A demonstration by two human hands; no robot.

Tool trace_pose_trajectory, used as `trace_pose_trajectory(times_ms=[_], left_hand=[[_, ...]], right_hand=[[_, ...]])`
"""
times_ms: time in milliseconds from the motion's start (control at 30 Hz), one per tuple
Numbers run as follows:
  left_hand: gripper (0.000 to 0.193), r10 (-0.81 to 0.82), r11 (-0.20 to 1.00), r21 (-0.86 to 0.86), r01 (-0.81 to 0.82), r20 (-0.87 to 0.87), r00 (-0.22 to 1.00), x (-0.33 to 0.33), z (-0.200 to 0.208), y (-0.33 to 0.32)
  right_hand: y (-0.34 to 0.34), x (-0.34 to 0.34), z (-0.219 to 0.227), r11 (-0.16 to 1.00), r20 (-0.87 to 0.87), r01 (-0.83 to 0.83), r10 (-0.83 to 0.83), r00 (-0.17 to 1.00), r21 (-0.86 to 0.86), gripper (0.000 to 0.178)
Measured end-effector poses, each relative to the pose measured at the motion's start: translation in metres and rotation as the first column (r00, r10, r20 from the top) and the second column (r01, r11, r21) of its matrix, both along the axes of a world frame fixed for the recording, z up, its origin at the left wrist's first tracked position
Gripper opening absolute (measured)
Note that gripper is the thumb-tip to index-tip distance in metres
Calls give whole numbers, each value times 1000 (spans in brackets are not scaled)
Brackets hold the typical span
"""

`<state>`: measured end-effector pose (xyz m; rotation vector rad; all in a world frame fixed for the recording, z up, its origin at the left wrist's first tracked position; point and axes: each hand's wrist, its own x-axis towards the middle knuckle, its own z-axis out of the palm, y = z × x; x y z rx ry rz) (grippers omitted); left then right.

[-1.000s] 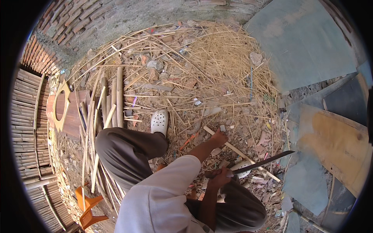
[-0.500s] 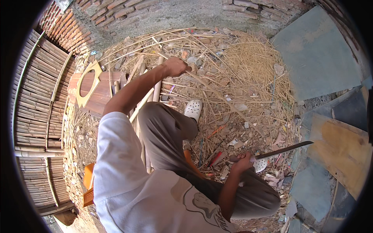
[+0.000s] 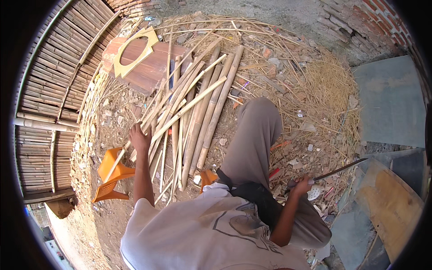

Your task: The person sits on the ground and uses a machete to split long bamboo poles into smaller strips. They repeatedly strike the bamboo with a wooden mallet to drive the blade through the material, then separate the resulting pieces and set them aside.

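Note:
At the left edge of a pile of bamboo pieces, my left hand (image 3: 140, 138) is closed around a long, pale bamboo strip (image 3: 119, 163). One end of this strip slants down over an orange plastic stool; its other end blends into the pile. My right hand (image 3: 302, 184) grips the handle of a machete (image 3: 338, 171), whose long dark blade points right and slightly away from me. Split strips and round bamboo poles (image 3: 221, 108) lie heaped between my left arm and my bent knee.
The orange stool (image 3: 112, 168) lies on the dirt at left. Beyond the pile is a brown wooden panel (image 3: 130, 78) with a yellow cut-out frame (image 3: 120, 58) on it. Straw and rubble cover the ground. Grey sheets (image 3: 389, 103) lean at right; a bamboo wall (image 3: 54, 90) stands left.
My left hand has swung from the far middle back to the left, over the bamboo pile. My view has turned left, showing more of the pile and stool. The machete stays in my right hand.

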<state>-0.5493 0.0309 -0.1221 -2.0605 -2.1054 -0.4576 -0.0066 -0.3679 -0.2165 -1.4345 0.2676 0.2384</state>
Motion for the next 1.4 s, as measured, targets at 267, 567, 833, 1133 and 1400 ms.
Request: trace_pose_trajectory(times_ms=[267, 567, 833, 1133, 1400], left_hand=[[48, 24, 783, -612, 112, 210, 977, 131, -204, -105], [61, 9, 936, -351, 6, 41, 999, 156, -209, -97], [65, 215, 798, -601, -52, 204, 955, 126, -215, -59], [56, 221, 853, -515, -81, 215, 951, 121, -215, -59], [14, 199, 883, -459, -101, 169, 965, 141, -217, -56]], right_hand=[[-8, 0, -9, 997, -57, 46, -50, 997, -58, 20], [-12, -15, -8, 997, -99, 51, -57, 994, -63, 17], [-8, -21, -22, 991, -132, 35, -53, 990, -131, 12], [-4, -25, -16, 995, -178, -33, 16, 984, -89, 14], [-8, -25, -23, 992, -257, -36, 3, 966, -124, 11]])
